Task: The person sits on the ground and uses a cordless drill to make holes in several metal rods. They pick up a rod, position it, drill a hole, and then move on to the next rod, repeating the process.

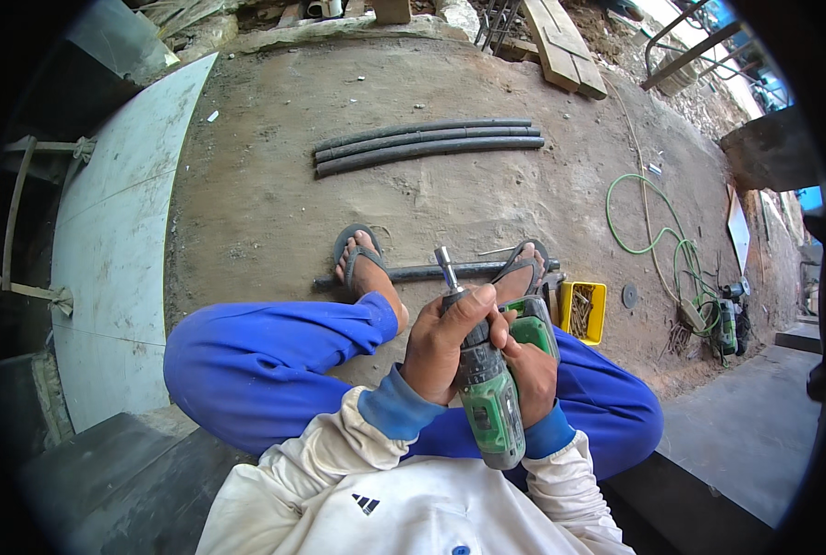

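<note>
A green and black cordless drill is held in front of my lap, its nose pointing away from me. My left hand is wrapped round the chuck end. Out of the chuck sticks a silver socket bit. My right hand is closed round the drill's handle, though its grip is partly hidden. The green battery shows beyond the right fingers. Past the drill, a long dark rod lies on the ground under or against my sandalled feet.
Three dark rods lie side by side farther out. Right of my foot stands a yellow box of screws or nails, beside a dark disc. A green hose or cord runs to a power tool. A pale board lies left.
</note>
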The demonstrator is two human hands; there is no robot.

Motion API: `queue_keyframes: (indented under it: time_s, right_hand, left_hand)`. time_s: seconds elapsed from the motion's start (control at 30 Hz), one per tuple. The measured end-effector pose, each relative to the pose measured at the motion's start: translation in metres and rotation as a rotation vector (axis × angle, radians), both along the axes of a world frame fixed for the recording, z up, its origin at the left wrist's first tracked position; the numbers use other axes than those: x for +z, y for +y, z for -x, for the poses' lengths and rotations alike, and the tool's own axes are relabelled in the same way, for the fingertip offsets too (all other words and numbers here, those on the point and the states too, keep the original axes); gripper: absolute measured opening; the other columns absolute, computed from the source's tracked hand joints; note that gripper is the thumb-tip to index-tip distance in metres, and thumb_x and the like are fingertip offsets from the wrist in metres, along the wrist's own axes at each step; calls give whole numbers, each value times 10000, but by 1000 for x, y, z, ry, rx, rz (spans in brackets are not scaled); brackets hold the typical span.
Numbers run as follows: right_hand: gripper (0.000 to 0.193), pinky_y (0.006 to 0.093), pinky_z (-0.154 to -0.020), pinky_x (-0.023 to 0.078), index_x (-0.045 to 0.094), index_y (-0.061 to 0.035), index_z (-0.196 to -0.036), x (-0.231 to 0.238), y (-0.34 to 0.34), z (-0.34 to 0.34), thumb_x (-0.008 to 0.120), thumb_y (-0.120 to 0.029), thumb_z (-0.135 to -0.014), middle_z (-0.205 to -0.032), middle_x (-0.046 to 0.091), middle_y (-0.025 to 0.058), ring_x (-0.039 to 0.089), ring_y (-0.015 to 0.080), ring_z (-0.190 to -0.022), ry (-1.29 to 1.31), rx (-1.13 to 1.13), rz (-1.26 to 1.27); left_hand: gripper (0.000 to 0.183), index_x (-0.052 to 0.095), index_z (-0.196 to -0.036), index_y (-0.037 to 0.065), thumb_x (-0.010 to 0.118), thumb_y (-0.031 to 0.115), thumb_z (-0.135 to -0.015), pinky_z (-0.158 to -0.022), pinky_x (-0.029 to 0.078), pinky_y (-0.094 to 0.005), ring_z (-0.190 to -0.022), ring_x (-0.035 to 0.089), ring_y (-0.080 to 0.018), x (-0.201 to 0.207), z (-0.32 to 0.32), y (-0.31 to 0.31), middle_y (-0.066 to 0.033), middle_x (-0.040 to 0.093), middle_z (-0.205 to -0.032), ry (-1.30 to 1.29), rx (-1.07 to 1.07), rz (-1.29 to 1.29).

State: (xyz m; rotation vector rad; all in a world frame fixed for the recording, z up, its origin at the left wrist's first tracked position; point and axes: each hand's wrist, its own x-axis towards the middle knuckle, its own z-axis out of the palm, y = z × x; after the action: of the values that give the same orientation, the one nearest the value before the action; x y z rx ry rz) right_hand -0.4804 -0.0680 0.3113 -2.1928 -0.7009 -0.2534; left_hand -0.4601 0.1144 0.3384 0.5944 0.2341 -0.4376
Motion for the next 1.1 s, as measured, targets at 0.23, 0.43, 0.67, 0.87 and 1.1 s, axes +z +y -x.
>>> queue_keyframes:
  time_s: [0.23, 0.43, 0.67, 0.87, 1.1]
  right_hand:
    - [188, 407, -594, 491, 702, -44, -948, -3, -1, 2, 766, -85, -776, -724, 629, 89, 659, 285, -640, -24, 18, 69]
    - [276, 413, -596, 491, 707, -39, -1043, -7, 5, 1, 766, -75, -776, -729, 626, 81, 654, 281, -636, -22, -3, 65]
    - [314, 403, -601, 489, 718, -32, -1075, -4, 6, -4, 778, -77, -770, -733, 629, 87, 656, 282, -637, -18, 26, 4]
    - [335, 408, -629, 510, 724, -36, -1091, -5, 5, -1, 801, -93, -770, -784, 676, 105, 684, 302, -677, 73, 2, -11]
    - [423, 414, -743, 579, 710, -7, -1203, -22, 7, 12, 826, -77, -802, -942, 756, 166, 756, 357, -827, 346, -35, -95]
  left_hand:
    - [252, 606, -934, 63, 685, 284, -1024, -977, 589, -439, -799, 717, -235, 5, 9, -2, -63, 629, -784, 32, 67, -89]
    - [289, 606, -936, 54, 684, 314, -1034, -997, 590, -430, -793, 707, -228, 2, 7, 0, -69, 642, -803, 35, 86, -120]
    - [446, 613, -1122, 34, 623, 477, -1073, -986, 596, -435, -930, 743, -271, -4, 4, 0, -107, 689, -930, 65, 150, 93]
    - [425, 582, -1175, 51, 623, 463, -1076, -925, 617, -459, -919, 745, -286, -11, -1, 0, -107, 685, -963, 107, 177, 77]
    - [425, 573, -1155, 63, 685, 459, -1047, -804, 650, -422, -775, 711, -207, -18, -12, -4, -69, 666, -880, 205, 234, -18]
